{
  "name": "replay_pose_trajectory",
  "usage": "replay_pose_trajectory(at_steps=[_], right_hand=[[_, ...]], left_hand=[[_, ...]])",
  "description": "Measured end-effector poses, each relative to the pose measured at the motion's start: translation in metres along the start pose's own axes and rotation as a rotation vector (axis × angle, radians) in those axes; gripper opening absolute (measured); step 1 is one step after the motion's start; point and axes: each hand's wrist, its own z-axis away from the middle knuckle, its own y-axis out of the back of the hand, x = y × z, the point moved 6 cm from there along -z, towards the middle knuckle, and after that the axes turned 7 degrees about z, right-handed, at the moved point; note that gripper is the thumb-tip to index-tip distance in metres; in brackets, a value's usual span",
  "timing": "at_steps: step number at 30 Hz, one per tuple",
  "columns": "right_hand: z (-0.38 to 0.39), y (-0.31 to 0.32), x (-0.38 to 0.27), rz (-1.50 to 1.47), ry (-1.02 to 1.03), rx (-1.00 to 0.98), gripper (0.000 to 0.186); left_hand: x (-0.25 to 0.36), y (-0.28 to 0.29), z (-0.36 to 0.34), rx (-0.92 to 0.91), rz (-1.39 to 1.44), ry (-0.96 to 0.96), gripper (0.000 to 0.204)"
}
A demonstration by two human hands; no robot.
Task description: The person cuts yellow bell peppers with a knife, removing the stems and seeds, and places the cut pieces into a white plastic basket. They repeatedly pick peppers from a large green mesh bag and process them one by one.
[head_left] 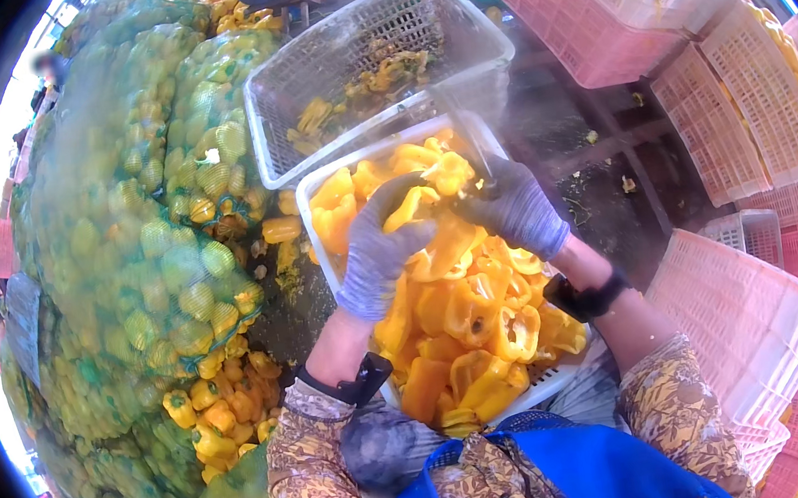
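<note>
In the middle, a white plastic crate [315, 248] is heaped with cut yellow bell peppers [469, 314]. Over its far half are both my hands, in grey-purple knit gloves. My left hand [378, 251] curls its thumb and fingers around a yellow bell pepper piece [411, 207]. Close by on the right, my right hand [516, 209] has its fingers bent inward beside another yellow pepper [450, 174]. A blurred grey streak rises above those fingers; whether it is a blade I cannot make out. What the right hand grips is hidden.
Beyond stands a grey-white crate [352, 35] with pepper scraps inside. Large green net sacks of peppers [113, 211] pile up on the left, loose yellow peppers [226, 408] beside them. Pink and white crates [742, 320] line the right. Scraps dot the dark wet floor [604, 164].
</note>
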Motion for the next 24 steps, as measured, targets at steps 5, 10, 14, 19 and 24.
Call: replay_pose_trajectory(at_steps=[5,10,14,19,24], right_hand=[[-0.015,0.002,-0.005,0.283,0.281,-0.152,0.056],[-0.025,0.005,-0.004,0.329,0.295,-0.227,0.051],[-0.029,0.008,-0.01,0.286,0.347,-0.206,0.048],[-0.03,0.003,-0.013,0.276,0.469,-0.056,0.046],[-0.03,-0.003,-0.012,0.179,0.425,0.142,0.04]], left_hand=[[-0.009,0.006,-0.017,0.064,-0.186,0.006,0.047],[-0.009,0.007,-0.023,0.053,-0.253,-0.018,0.048],[-0.007,0.005,-0.031,0.168,-0.033,-0.053,0.042],[-0.007,0.016,-0.04,0.112,-0.098,-0.03,0.034],[0.001,0.01,-0.043,0.175,0.073,-0.045,0.031]])
